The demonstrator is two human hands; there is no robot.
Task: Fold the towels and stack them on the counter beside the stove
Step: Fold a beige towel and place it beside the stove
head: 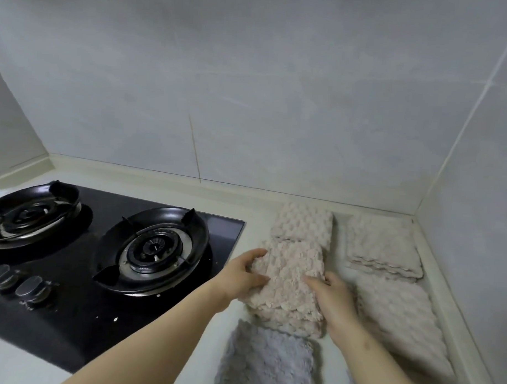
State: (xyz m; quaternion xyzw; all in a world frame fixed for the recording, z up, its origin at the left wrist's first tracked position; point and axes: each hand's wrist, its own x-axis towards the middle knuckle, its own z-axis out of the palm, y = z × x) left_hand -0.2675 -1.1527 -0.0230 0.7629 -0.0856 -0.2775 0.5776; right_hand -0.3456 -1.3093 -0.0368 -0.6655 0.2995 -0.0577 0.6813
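Kitchen corner, grey tiled walls; cream counter (258, 218) right of black stove (77, 338). Step in hand, by look of it: folding pink towel (289, 282), mid-counter, near stove. Left hand (248, 273) grips its left edge, fingers curled round. Right hand (333, 298) clasps right edge, fingers over top. Folded towel (303, 222) just behind; stack (384, 248) in corner; grey towel (266, 361) nearer, looks unfolded. Next, likely: finish fold, square edges, set on stack. Grey towel after.
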